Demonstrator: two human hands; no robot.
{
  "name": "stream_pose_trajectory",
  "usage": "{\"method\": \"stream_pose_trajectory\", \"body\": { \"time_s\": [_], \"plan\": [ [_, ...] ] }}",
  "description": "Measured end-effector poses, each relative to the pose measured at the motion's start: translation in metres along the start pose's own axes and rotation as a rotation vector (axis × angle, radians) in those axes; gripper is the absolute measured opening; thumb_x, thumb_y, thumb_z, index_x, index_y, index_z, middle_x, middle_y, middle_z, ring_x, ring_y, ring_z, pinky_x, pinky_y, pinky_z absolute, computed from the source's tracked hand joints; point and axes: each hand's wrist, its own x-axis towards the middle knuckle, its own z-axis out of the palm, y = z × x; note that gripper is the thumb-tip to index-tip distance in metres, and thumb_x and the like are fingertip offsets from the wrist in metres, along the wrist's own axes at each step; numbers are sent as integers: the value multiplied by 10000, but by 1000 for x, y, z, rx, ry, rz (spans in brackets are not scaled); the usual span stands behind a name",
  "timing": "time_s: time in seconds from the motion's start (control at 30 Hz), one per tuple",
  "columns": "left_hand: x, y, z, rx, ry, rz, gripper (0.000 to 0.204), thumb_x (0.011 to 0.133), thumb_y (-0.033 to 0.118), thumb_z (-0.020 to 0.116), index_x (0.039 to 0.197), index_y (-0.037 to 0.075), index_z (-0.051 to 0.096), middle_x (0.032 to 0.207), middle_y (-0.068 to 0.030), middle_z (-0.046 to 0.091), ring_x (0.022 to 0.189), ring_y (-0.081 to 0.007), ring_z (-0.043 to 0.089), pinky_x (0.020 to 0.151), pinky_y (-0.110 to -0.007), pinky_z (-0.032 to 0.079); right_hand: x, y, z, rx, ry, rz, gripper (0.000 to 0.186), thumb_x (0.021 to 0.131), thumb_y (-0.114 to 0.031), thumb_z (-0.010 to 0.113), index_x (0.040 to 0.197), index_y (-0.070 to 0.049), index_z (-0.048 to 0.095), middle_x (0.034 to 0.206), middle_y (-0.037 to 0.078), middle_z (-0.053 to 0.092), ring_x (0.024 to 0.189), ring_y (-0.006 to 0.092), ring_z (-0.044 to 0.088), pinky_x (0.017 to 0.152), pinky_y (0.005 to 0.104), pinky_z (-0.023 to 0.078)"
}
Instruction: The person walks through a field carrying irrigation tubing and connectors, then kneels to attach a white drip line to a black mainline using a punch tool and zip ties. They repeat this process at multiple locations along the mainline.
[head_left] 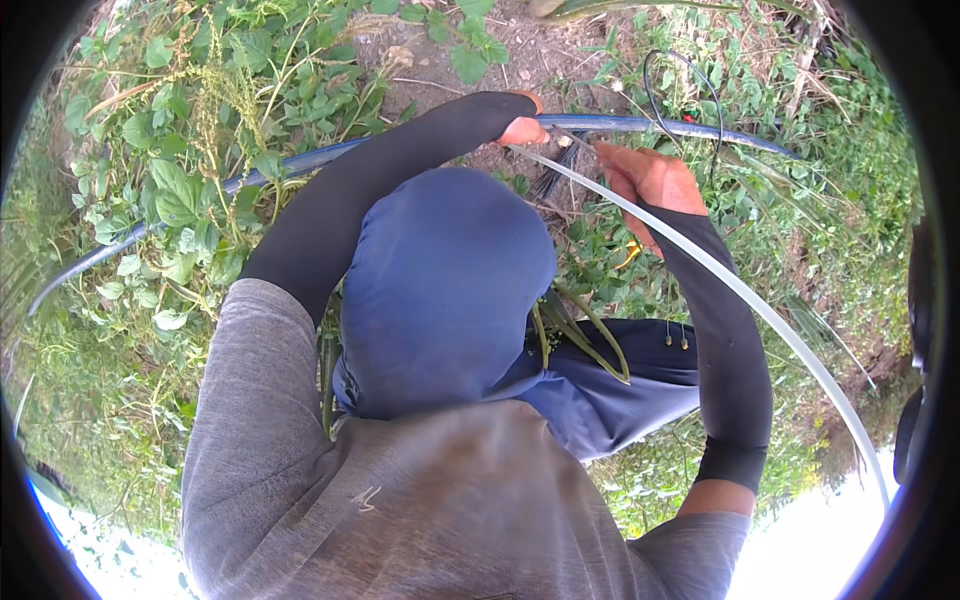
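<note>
A long blue pipe [620,123] lies across the ground in front of my bent knee. My left hand [523,124] is closed around it, thumb on the near side. The end of a white flexible tube [690,245] meets the left thumb, and the tube curves past my right forearm to the lower right. My right hand [652,180], just right of the left one, has its fingers pinched on a thin grey piece [574,137] pointing at the left hand. What kind of thing it is cannot be made out.
Leafy green weeds [175,195] crowd the left side. A thin black loop [718,95] stands by the pipe on the right. Dark thin strands [548,182] lie under my hands. Green strips [600,340] rest by my blue trousers [450,290]. Something orange [629,254] lies below the right hand.
</note>
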Motion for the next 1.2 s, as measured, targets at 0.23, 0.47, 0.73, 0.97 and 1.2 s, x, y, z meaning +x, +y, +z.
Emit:
{"method": "stream_pose_trajectory", "body": {
  "time_s": [0.23, 0.47, 0.73, 0.97, 1.2],
  "plan": [
    [-3, 5, -2, -23, -19, -12, 383, 831, 366, 591, 960, 8, 638, 809, -178, 625, 745, -276, 620, 677, -390, 454, 1, 5, 1, -98, 24, -28, 361, 764, -80, 581, 1122, -58, 614, 703, 162, 599, 657, 301, 627, 623, 401, 503],
    [-6, 10, -1, 22, 5, -20, 376, 829, 365, 596, 983, 25, 640, 854, -179, 631, 840, -287, 622, 740, -395, 447, 3, 9, 3, -115, 48, -54, 347, 778, -91, 574, 1122, -79, 616, 712, 167, 604, 670, 307, 632, 629, 407, 508],
    [-2, 4, 1, 45, 6, -24, 367, 828, 368, 595, 1004, 49, 647, 875, -173, 637, 872, -284, 623, 757, -390, 445, 4, -1, -4, -132, -17, -32, 330, 774, -78, 568, 1100, -79, 617, 690, 145, 604, 651, 300, 630, 613, 401, 501],
    [-9, 9, -1, 67, 29, -15, 374, 826, 374, 595, 1014, 55, 647, 883, -169, 639, 878, -287, 624, 760, -390, 450, 6, 1, -4, -137, -17, -30, 340, 769, -83, 577, 1105, -86, 620, 693, 146, 603, 660, 304, 629, 620, 413, 497],
    [-7, 6, 1, 101, 52, 14, 374, 826, 377, 592, 1022, 62, 646, 894, -169, 641, 901, -294, 623, 772, -397, 454, 6, 2, -2, -150, 18, -68, 303, 785, -74, 577, 1083, -74, 626, 708, 148, 599, 664, 310, 622, 617, 408, 496]
  ]
}}
